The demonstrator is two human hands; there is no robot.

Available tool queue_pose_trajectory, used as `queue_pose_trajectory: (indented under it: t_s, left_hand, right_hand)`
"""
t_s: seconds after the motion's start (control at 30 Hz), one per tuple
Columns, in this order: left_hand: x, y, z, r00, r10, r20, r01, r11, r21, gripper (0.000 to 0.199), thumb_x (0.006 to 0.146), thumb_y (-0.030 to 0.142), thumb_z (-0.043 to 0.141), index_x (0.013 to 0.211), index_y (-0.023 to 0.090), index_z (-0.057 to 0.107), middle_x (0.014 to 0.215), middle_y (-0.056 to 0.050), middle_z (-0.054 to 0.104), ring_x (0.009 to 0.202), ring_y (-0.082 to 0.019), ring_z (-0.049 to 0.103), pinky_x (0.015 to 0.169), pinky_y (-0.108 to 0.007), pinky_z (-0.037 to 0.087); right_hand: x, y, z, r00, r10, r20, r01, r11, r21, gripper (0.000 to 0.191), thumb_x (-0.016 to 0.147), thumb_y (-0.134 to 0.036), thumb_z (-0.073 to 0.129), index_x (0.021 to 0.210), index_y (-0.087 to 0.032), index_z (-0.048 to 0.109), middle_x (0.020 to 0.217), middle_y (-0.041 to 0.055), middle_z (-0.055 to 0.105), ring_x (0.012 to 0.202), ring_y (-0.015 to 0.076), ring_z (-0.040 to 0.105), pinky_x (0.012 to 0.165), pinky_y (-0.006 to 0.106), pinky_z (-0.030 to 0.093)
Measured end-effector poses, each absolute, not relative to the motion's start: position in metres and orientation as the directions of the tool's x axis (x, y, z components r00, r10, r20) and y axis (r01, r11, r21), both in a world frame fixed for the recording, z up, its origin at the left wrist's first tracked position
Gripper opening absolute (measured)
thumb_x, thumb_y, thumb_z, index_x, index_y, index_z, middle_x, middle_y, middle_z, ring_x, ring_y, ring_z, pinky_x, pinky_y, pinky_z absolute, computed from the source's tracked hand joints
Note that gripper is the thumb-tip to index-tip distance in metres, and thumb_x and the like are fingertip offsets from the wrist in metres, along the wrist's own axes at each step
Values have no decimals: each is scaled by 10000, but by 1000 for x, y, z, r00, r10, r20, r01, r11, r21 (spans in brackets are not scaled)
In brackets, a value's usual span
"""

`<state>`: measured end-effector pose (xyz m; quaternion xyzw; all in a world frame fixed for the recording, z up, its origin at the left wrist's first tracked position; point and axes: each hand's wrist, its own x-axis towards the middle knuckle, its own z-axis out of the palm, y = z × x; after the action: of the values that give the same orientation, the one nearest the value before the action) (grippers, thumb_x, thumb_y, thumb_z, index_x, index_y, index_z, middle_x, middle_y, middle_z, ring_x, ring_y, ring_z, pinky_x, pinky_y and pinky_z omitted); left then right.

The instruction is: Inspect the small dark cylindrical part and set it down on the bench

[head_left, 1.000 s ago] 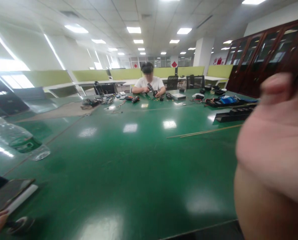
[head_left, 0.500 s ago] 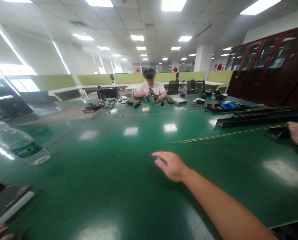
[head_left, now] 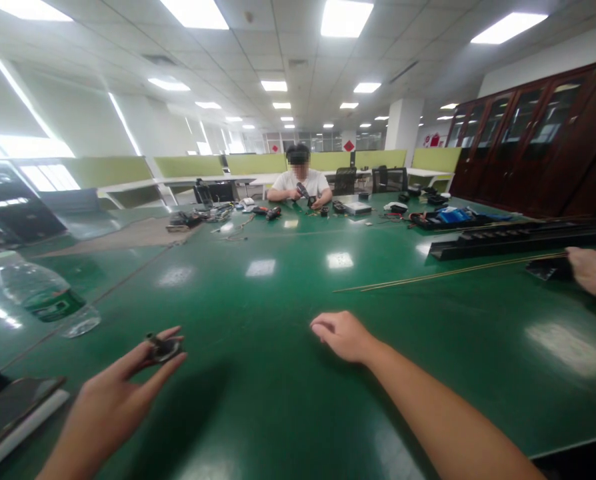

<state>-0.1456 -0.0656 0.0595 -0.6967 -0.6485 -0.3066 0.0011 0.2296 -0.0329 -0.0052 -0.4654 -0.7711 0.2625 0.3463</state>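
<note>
My left hand is raised above the green table at the lower left, its fingers closed around a small round metal part with a short stem. Near the middle, my right hand rests on or just over the table top. Its fingers are curled together, and whatever they might hold is hidden or too small to name.
A plastic bottle lies at the left, above a dark flat object. Thin rods and black rails lie right, near another person's hand. Across the table sits a person among tools.
My left hand has come up from the lower left corner, with the metal part in it. The fingers of my right hand have curled closed.
</note>
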Motion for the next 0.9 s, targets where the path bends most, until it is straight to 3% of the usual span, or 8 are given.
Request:
queue_pose_trajectory:
  t_s: [0.07, 0.17, 0.27, 0.37, 0.5, 0.63, 0.9]
  left_hand:
    - [-106, -43, 60, 125, 920, 371, 815, -309, 490, 481, 807, 616, 619, 1181, 313, 645, 1201, 60, 703, 1095, -231, 650, 1049, -411, 466]
    - [-36, -17, 54, 399, 869, 292, 684, -494, 537, 414, 847, 482, 623, 1175, 237, 678, 1156, -34, 714, 1037, -233, 661, 988, -367, 498]
    - [16, -3, 35, 570, 793, 216, 619, -587, 521, 268, 852, 322, 629, 1095, 244, 712, 1021, -37, 722, 915, -213, 661, 857, -326, 521]
    - [34, 2, 9, 590, 770, 243, 585, -615, 529, 252, 854, 255, 620, 1090, 244, 708, 1018, -47, 714, 936, -214, 653, 855, -323, 509]
    - [27, 3, -12, 545, 782, 301, 511, -595, 620, 386, 827, 258, 665, 1211, 248, 631, 1150, -51, 691, 1040, -220, 641, 945, -347, 487]
    - [25, 1, -9, 556, 775, 301, 430, -578, 694, 235, 808, 213, 674, 1041, 239, 661, 1013, -10, 706, 945, -186, 652, 869, -303, 491]
    - [29, -1, -3, 619, 758, 207, 354, -504, 788, 240, 788, 113, 640, 994, 234, 619, 1001, 16, 706, 938, -163, 656, 843, -268, 466]
  right_hand:
    - [230, -32, -7, -326, 907, 266, 543, 410, -733, 271, 945, -335, 529, 1036, -196, 743, 812, 21, 729, 716, 155, 640, 665, 247, 448]
    - [234, -27, -11, -306, 922, 237, 566, 377, -733, 261, 902, -333, 586, 1062, -199, 743, 795, 24, 726, 681, 152, 628, 632, 246, 441]
    - [241, -21, -16, -266, 935, 234, 598, 350, -721, 248, 863, -312, 625, 1049, -201, 744, 760, 18, 712, 655, 147, 612, 615, 243, 430]
    - [246, -16, -19, -237, 950, 202, 630, 308, -713, 205, 831, -295, 647, 986, -203, 747, 718, 2, 692, 625, 135, 588, 578, 231, 399]
    - [246, -15, -17, -289, 949, 125, 676, 295, -675, 187, 778, -374, 720, 875, -216, 739, 681, -24, 670, 583, 116, 558, 533, 222, 344]
    - [242, -17, -15, -304, 946, 114, 715, 305, -629, 232, 737, -441, 765, 828, -231, 729, 663, -41, 652, 573, 106, 543, 523, 222, 312]
    - [237, -18, -25, -366, 921, 136, 605, 346, -717, 272, 729, -446, 783, 785, -194, 695, 609, -46, 593, 532, 91, 509, 493, 203, 301]
